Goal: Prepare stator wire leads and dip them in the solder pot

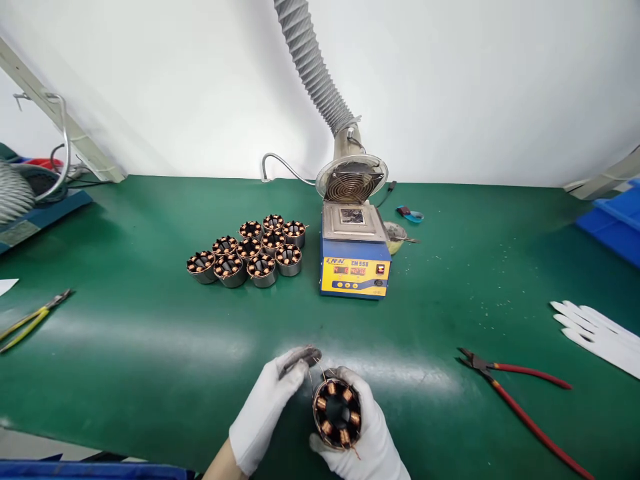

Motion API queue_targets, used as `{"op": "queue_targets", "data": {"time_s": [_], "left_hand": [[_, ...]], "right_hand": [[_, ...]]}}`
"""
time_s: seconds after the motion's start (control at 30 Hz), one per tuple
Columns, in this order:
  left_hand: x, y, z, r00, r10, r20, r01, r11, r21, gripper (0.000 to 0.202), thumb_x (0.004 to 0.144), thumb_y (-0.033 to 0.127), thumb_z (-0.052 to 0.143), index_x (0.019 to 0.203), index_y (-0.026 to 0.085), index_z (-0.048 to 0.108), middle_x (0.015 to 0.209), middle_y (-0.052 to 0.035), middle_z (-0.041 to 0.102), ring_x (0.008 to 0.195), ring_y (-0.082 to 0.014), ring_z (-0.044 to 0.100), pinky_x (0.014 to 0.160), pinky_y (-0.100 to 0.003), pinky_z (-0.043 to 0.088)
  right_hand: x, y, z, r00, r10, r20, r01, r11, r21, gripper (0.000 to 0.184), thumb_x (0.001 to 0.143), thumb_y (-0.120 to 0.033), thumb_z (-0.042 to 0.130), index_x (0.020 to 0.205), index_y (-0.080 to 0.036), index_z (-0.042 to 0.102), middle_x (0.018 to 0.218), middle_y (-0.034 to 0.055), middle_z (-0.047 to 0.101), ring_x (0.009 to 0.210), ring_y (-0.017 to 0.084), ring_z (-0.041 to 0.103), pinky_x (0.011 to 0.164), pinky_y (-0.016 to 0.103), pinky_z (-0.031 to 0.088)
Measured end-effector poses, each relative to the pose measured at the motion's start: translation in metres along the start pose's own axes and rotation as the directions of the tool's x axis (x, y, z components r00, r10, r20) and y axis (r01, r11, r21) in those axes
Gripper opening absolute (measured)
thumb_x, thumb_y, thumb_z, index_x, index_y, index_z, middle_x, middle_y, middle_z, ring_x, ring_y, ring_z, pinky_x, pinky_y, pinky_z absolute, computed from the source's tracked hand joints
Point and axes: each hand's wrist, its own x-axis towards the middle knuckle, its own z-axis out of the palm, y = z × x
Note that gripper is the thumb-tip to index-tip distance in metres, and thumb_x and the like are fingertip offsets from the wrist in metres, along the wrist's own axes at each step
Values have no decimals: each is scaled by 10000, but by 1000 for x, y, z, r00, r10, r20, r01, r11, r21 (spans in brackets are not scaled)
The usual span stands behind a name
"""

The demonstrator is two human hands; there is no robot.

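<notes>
Both my hands wear white gloves at the bottom middle. My right hand (371, 440) is wrapped round a round metal stator (337, 413) with copper coils, its open end turned toward me. My left hand (273, 403) is closed in a pinch on thin copper wire ends (316, 368) that rise from the stator's top left. The fingertips of that glove are dark and stained.
Several more wound stators (250, 257) stand grouped at the centre of the green mat (150, 347). A blue and yellow solder pot (354, 257) sits under a grey extraction hose (313, 67). Red-handled cutters (515, 393) lie right, white gloves (597, 337) far right, yellow-handled pliers (33, 319) left.
</notes>
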Motion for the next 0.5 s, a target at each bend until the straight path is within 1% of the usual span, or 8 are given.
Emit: {"op": "queue_targets", "data": {"time_s": [0.03,0.1,0.17,0.23,0.3,0.4,0.47,0.5], "left_hand": [[-2,-2,-2,998,27,61,-29,999,34,402,733,436,641,1038,175,655,1085,-79,685,1079,-260,569,954,-339,403],[-2,-6,-3,984,63,168,-81,991,102,341,777,393,611,1035,178,666,1066,-69,693,1045,-256,584,949,-340,409],[1,-8,0,980,82,181,-105,987,119,286,787,364,600,975,170,695,1012,-66,710,987,-247,605,927,-332,425],[4,-10,3,994,72,84,-80,993,92,290,757,386,620,920,163,711,983,-78,722,964,-254,620,913,-336,442],[4,-14,2,997,71,-16,-69,993,92,328,737,430,622,914,169,712,1014,-95,717,1004,-277,614,934,-365,441],[-8,-25,-9,984,137,-114,-105,963,246,324,747,448,600,956,225,707,1119,-85,680,1127,-302,551,999,-422,395],[-20,-37,-18,965,215,-152,-139,906,399,258,752,419,616,951,283,709,1147,-55,667,1164,-307,524,1024,-431,372],[-26,-44,-22,944,275,-183,-166,874,456,209,750,403,632,921,318,714,1112,-36,685,1146,-304,540,1022,-423,377]], "right_hand": [[0,0,-1,1000,-8,16,8,1000,-7,688,541,-165,682,1170,-205,406,933,63,680,808,243,682,691,269,564],[-1,1,-2,1000,-24,19,25,999,-22,737,549,-154,683,1214,-195,366,981,88,672,851,250,677,730,287,562],[-3,3,-3,1000,-4,15,5,999,-38,846,536,-145,703,1277,-174,298,1065,133,647,934,274,656,792,326,549],[-6,5,-3,999,51,17,-50,997,-52,956,488,-138,734,1312,-155,250,1141,174,610,1018,307,618,840,371,531],[-10,6,-3,995,98,27,-97,994,-56,937,459,-133,735,1286,-163,295,1156,176,604,1035,317,607,860,398,518],[-10,1,-4,985,174,15,-174,985,5,710,492,-142,684,1152,-212,432,1071,118,651,959,281,642,815,363,535],[-2,-3,-11,968,248,44,-252,959,129,583,518,-163,680,1066,-240,498,948,71,686,828,249,674,704,318,558],[7,-5,-18,961,271,58,-277,943,185,543,529,-185,691,1041,-248,523,891,57,694,765,241,679,646,305,559]]}}
